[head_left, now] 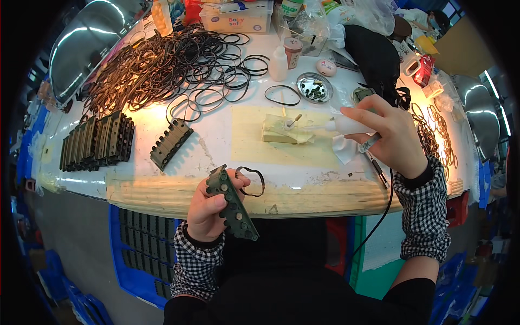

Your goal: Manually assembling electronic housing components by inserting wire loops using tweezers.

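My left hand (202, 210) is closed round a dark green toy tank chassis side (233, 208) with a row of small round wheels, tilted near the table's front edge. A thin black band loop (262, 187) hangs by those fingertips; whether they pinch it, I cannot tell. On the right, my right hand (394, 134) grips a white squeeze bottle (349, 125), its thin nozzle aimed left. Close to the nozzle tip stands a small block wrapped in yellowish tape (278, 135), with a short stick (296, 119) leaning up from it.
A tangled heap of black band loops (157, 65) covers the back left. Green chassis parts (100, 142) stand stacked at left, with a single one (171, 144) beside them. A round dish of small parts (314, 88) sits beyond the block. Below left is a blue crate (122, 260).
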The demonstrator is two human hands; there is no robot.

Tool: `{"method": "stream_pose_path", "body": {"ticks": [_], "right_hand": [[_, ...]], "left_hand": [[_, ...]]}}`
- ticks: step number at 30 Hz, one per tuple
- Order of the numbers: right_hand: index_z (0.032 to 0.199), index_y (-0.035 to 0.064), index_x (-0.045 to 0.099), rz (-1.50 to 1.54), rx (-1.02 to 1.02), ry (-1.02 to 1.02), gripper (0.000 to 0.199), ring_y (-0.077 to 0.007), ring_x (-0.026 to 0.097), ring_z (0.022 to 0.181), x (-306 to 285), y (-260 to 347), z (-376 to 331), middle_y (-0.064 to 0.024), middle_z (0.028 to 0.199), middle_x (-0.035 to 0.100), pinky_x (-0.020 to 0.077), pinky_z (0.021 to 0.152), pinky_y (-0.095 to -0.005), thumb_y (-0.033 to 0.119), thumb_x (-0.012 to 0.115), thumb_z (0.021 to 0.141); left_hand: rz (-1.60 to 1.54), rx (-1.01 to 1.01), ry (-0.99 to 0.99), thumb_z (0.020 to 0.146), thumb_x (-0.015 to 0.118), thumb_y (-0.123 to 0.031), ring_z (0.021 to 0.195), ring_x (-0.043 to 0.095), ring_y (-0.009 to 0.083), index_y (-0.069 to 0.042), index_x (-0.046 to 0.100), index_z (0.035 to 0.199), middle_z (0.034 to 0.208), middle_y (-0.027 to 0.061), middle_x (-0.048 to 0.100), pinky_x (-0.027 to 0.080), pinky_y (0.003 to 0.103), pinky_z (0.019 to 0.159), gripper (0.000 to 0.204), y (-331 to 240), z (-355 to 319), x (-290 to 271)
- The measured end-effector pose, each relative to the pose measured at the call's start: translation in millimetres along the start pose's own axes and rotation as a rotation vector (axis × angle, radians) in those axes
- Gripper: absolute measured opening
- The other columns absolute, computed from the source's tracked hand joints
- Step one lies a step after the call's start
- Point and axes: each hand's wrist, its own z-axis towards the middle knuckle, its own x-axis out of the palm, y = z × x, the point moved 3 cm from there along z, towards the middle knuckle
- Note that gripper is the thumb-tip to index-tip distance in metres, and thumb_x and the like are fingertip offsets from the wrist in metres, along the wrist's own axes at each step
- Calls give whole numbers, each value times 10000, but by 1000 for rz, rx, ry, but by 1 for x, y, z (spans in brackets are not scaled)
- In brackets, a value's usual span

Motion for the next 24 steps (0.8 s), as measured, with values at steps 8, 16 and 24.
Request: {"method": "stream_pose_path", "body": {"ticks": [8, 16, 24], "right_hand": [[1089, 31, 634, 760, 521, -151, 308, -39, 543, 739, 23, -75, -9, -13, 860, 592, 424, 629, -183, 165, 739, 833], [948, 8, 571, 112, 456, -116, 361, -170, 592, 701, 48, -114, 38, -92, 769, 622, 450, 629, -302, 323, 710, 839], [1007, 55, 646, -162, 662, 82, 453, -315, 677, 876, 60, -132, 41, -143, 927, 702, 530, 758, -424, 447, 716, 791]], "left_hand": [[-1, 1, 25, 797, 687, -159, 771, 542, 108, 52, 622, 1118, 1176, 140, 565, 458, 213, 669, 389, 2, 1, -1], [13, 14, 24, 796, 686, -161, 778, 524, 109, 44, 634, 1117, 1165, 127, 570, 440, 217, 686, 385, 1, 0, -3], [22, 0, 37, 791, 696, -165, 782, 524, 110, 43, 633, 1102, 1153, 129, 580, 444, 222, 694, 379, 1, 0, -1]]}}
